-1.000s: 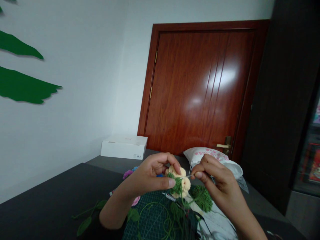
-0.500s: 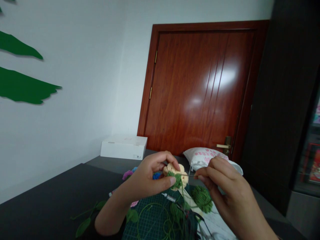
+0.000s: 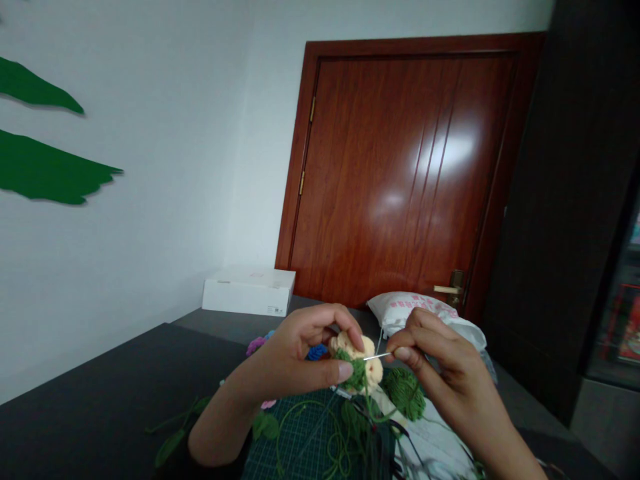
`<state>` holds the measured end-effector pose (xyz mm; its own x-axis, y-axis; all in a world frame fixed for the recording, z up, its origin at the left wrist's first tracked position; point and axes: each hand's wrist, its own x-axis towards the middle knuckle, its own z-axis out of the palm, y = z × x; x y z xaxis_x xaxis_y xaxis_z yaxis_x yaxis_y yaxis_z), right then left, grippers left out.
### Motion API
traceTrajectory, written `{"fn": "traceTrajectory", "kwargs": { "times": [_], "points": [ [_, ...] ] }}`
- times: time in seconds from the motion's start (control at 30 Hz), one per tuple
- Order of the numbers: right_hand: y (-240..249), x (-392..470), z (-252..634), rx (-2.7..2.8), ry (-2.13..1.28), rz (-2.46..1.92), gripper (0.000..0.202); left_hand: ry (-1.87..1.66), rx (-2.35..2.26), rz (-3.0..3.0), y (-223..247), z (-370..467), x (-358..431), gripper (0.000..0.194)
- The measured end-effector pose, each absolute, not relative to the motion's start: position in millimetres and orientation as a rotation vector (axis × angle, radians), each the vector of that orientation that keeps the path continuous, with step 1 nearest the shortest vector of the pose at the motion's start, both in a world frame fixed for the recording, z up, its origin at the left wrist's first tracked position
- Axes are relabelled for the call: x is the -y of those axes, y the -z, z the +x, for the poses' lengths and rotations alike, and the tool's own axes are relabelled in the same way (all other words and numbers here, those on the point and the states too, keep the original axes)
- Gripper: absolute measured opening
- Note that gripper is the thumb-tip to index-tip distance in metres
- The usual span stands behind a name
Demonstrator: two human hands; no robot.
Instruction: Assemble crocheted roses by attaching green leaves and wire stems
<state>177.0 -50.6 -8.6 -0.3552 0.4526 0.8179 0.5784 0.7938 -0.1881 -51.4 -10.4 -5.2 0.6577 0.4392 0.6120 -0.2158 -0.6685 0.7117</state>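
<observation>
Between the thumb and fingers of my left hand [image 3: 313, 350] is a cream crocheted flower [image 3: 373, 370] with a green crocheted base [image 3: 354, 372] facing me. My right hand [image 3: 443, 373] pinches a thin metal needle [image 3: 377, 357]. Its tip meets the green base close to my left thumb; how deep it goes I cannot tell. Green yarn [image 3: 373, 405] hangs from the flower. Just below, between the hands, lies a green yarn ball [image 3: 404, 393].
A green cutting mat [image 3: 300, 433] under the hands bears loose green yarn and leaves. Behind my left hand are blue [image 3: 317, 351] and purple flowers [image 3: 256, 345]. A white box [image 3: 247, 293] and a white bag [image 3: 410, 310] stand at the back, before a brown door [image 3: 390, 173].
The needle has tilted, its right end now higher and its shaft catching the light. My right hand has turned slightly, and the flower has shifted a little right and down.
</observation>
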Motion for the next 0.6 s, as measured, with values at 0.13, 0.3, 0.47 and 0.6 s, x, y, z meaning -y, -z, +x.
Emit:
{"fn": "traceTrajectory", "kwargs": {
  "times": [0.13,0.3,0.47,0.6],
  "points": [
    [10,48,176,1.989,0.088,-0.752,0.026,-1.01,-0.126,2.05,5,-50,10,0.017],
    [10,51,176,1.986,0.106,-0.777,0.024,-1.048,-0.137,2.056,6,-50,9,0.017],
    [7,54,178,2.02,0.245,-0.763,0.019,-1.114,-0.228,2.142,6,-52,13,0.018],
    [4,58,181,2.016,0.427,-0.726,0.017,-1.226,-0.319,2.308,4,-52,20,0.025]
  ]
}}
